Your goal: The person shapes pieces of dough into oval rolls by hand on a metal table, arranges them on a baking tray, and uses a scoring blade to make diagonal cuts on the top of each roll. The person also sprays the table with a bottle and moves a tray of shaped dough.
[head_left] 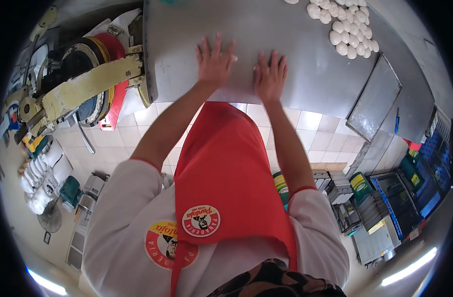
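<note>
Steel table (305,69): two hands flat, left (214,62), right (270,76); one tray (375,99).

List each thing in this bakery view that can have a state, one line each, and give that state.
left hand: flat on the table, fingers spread
right hand: flat on the table, fingers spread
steel table: bare under the hands
dough balls: heaped at the far right
metal tray: empty, at the table's edge

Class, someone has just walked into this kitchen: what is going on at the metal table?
A person in a red apron presses both hands flat on a stainless steel table, left hand beside right hand, fingers spread. Whether anything lies under the palms cannot be told. A pile of white dough balls sits further back to the right, beside a flat metal tray.
</note>
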`<state>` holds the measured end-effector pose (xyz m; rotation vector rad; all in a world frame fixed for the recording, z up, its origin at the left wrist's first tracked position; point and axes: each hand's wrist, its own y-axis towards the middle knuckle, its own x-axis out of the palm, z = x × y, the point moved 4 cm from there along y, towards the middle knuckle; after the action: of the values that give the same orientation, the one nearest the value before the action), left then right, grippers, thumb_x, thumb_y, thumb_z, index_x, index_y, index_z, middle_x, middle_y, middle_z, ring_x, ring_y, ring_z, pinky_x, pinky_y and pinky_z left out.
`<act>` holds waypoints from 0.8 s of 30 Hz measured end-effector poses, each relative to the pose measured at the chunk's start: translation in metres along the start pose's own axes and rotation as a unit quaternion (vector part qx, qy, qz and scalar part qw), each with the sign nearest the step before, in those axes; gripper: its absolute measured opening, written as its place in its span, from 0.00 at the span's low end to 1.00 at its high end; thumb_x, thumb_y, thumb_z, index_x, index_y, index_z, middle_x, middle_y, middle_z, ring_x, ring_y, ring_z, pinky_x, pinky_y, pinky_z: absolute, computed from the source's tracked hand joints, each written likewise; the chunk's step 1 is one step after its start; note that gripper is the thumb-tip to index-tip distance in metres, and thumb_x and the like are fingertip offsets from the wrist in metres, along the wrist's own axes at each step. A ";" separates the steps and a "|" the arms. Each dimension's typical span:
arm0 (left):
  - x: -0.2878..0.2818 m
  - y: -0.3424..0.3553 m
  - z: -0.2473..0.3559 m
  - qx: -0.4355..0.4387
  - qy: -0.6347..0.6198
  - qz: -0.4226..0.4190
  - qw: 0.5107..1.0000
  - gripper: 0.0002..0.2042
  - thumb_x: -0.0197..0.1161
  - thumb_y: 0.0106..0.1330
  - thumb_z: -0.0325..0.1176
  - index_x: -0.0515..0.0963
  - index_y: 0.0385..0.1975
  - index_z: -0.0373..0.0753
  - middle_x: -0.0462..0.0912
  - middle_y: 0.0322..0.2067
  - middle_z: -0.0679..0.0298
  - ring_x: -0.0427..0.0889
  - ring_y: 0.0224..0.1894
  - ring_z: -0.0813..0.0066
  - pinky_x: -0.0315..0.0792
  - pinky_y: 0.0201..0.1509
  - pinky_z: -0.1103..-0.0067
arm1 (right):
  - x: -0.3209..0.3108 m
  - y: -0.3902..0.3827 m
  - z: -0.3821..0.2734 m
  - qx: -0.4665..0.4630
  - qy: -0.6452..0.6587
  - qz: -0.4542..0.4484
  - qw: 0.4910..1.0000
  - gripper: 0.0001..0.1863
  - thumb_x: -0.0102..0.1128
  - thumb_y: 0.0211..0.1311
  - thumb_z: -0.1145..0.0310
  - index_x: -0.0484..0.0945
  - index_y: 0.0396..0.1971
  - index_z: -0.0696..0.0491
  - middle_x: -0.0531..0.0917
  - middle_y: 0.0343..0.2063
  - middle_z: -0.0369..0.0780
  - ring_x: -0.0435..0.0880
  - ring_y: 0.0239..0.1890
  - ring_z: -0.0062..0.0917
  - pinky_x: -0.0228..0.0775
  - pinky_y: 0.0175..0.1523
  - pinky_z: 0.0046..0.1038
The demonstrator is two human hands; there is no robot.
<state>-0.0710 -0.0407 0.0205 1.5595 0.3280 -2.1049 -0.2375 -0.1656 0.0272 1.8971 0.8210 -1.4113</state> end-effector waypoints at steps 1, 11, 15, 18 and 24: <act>-0.004 0.035 -0.001 -0.038 0.051 -0.025 0.998 0.27 0.49 0.80 0.53 0.67 0.77 0.57 0.55 0.81 0.54 0.52 0.79 0.27 0.49 0.78 0.36 | 0.001 0.036 0.006 0.009 -0.036 -0.008 0.999 0.30 0.52 0.78 0.49 0.73 0.73 0.45 0.66 0.76 0.52 0.60 0.77 0.64 0.51 0.78 0.61; -0.002 0.038 -0.004 0.026 0.017 -0.030 0.999 0.30 0.51 0.79 0.55 0.65 0.77 0.51 0.58 0.80 0.57 0.55 0.80 0.41 0.50 0.80 0.43 | 0.005 0.038 0.001 0.060 -0.021 -0.058 0.996 0.40 0.48 0.78 0.42 0.60 0.80 0.51 0.54 0.82 0.47 0.48 0.84 0.50 0.37 0.82 0.61; -0.024 0.017 -0.017 0.003 -0.155 -0.074 0.985 0.33 0.65 0.72 0.48 0.67 0.75 0.46 0.64 0.77 0.56 0.61 0.79 0.49 0.52 0.83 0.53 | -0.037 0.024 0.006 0.028 0.049 -0.088 0.995 0.41 0.61 0.72 0.45 0.65 0.77 0.52 0.62 0.79 0.48 0.57 0.82 0.46 0.47 0.81 0.56; -0.048 0.012 -0.040 -0.015 -0.174 -0.057 0.983 0.38 0.74 0.64 0.41 0.67 0.74 0.45 0.68 0.74 0.56 0.65 0.76 0.53 0.59 0.80 0.57 | -0.067 0.022 0.035 0.042 0.127 -0.064 0.989 0.42 0.74 0.63 0.53 0.69 0.73 0.54 0.71 0.74 0.45 0.66 0.77 0.44 0.58 0.77 0.55; -0.065 0.011 -0.051 0.014 -0.207 -0.048 0.977 0.38 0.79 0.57 0.37 0.72 0.71 0.48 0.77 0.66 0.58 0.74 0.67 0.52 0.69 0.72 0.58 | -0.068 0.024 0.030 0.037 0.108 -0.158 0.981 0.40 0.78 0.56 0.62 0.73 0.71 0.41 0.80 0.60 0.41 0.77 0.64 0.40 0.67 0.68 0.51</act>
<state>-0.0093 -0.0104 0.0665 1.0967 0.2302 -2.4487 -0.2520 -0.2117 0.0891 2.0710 1.2349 -1.4514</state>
